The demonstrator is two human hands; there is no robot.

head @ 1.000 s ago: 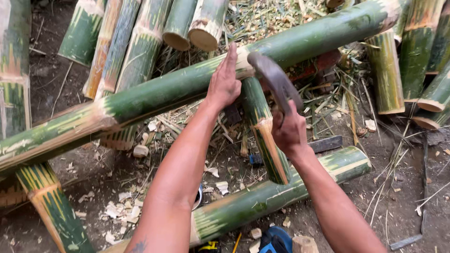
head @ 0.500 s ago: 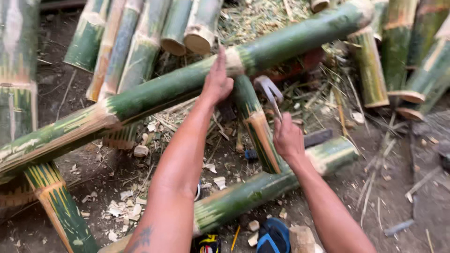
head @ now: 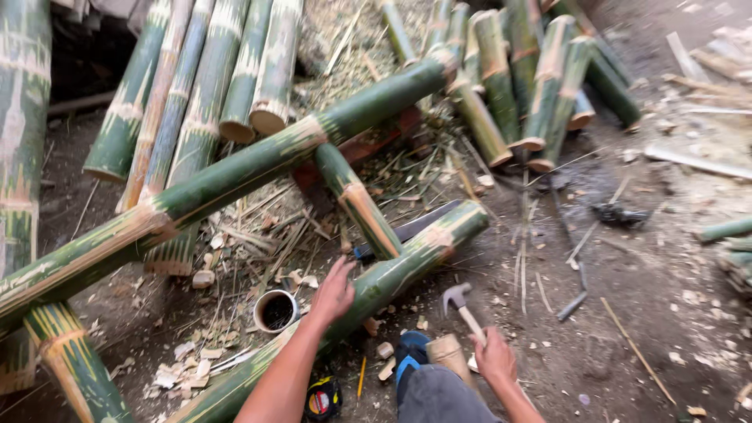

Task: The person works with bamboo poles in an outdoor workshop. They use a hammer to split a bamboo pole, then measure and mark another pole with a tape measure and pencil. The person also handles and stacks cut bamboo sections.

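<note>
1. The left hand (head: 333, 291) lies with fingers spread on the lower bamboo pole (head: 376, 286), which runs along the ground; the flat palm seems placed to steady the pole against rolling.
2. The right hand (head: 495, 356) is clenched round the wooden handle of a claw hammer (head: 457, 301), head up and just right of the lower bamboo pole. It does not touch the bamboo.
3. A long bamboo pole (head: 235, 176) crosses above the lower bamboo pole on a slant, and a short bamboo strut (head: 359, 204) leans between the two, apparently bracing them as a frame.
4. A cut bamboo cup (head: 276, 310) stands open end up just left of the lower bamboo pole, near the left hand, among pale wood chips (head: 182, 368).
5. A tape measure (head: 323, 398) lies at the near end of the lower bamboo pole, beside a blue shoe (head: 409, 351).
6. Right of the lower bamboo pole the dirt ground (head: 627, 313) is open, with only loose splinters; that side leaves swinging room. Left and behind, stacked bamboo (head: 235, 70) crowds in.
</note>
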